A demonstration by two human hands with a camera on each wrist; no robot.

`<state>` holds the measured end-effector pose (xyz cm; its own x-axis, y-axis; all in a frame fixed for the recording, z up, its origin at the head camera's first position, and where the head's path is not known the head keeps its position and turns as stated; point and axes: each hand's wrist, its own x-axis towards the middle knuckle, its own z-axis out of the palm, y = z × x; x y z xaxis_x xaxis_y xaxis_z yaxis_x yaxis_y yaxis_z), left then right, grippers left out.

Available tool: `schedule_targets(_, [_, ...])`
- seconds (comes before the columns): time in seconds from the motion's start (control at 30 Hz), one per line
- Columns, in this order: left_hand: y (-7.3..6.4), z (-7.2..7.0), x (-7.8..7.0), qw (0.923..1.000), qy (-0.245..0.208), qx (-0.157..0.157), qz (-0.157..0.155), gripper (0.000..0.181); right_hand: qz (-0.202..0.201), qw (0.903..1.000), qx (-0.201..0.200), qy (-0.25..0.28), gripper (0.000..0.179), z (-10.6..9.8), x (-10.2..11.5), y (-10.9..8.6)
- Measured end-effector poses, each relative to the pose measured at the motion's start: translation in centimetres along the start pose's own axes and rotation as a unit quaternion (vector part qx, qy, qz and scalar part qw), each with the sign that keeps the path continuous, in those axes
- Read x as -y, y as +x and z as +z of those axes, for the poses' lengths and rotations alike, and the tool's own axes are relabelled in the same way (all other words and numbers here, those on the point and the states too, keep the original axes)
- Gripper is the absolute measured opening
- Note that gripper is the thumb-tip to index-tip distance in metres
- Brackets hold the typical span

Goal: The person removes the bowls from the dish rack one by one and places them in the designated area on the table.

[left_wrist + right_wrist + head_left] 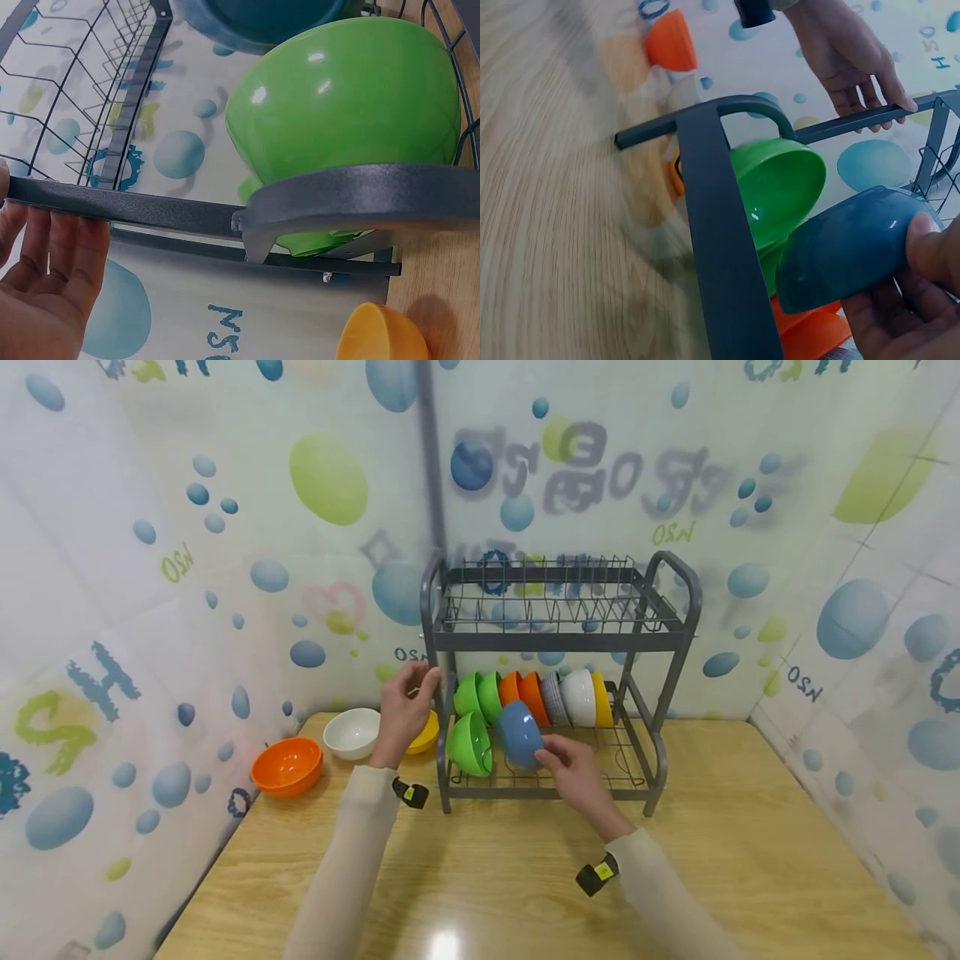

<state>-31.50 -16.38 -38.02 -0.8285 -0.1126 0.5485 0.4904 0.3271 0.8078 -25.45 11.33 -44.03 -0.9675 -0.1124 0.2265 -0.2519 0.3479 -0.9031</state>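
Observation:
My right hand (581, 777) pinches a blue bowl (519, 735) by its rim, thumb on one side and fingers on the other. The bowl is tilted on its side at the front of the lower tier of a dark grey dish rack (555, 642). Beside it, a green bowl (470, 745) leans in the front row. With thumb and fingers on opposite sides, my left hand (403, 710) grips the rack's left upright (127, 204). In the right wrist view the blue bowl (855, 247) shows its smooth outer side.
Behind stands a row of bowls: green (490, 696), orange (533, 697), patterned grey, white (578, 697) and yellow (602, 700). Left of the rack, an orange bowl (287, 767), a white bowl (352, 734) and a partly hidden yellow bowl (425, 735) sit on the wooden table (480, 877).

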Motion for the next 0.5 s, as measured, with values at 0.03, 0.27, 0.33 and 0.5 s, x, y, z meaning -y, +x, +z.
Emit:
schedule_targets(0.03, [0.0, 0.0, -0.1, 1.0, 0.001, 0.0, -0.001, 0.028, -0.011, 0.9998, -0.003, -0.017, 0.024, -0.2, 0.0, -0.2])
schedule_targets(0.27, [0.0, -0.1, -0.5, 0.9996, 0.029, -0.002, 0.002, 0.032, -0.112, 0.9893, -0.008, -0.094, 0.017, -1.4, 0.2, -1.1])
schedule_targets(0.33, [0.0, -0.3, -0.6, 0.9993, 0.036, 0.002, 0.005, 0.034, -0.154, 0.9816, -0.011, -0.113, 0.015, -1.7, 0.3, -1.2])
schedule_targets(0.5, [-0.2, -0.7, -1.0, 0.9975, 0.064, 0.017, 0.026, 0.034, -0.235, 0.9592, -0.019, -0.156, 0.012, -2.4, 0.5, -1.7])
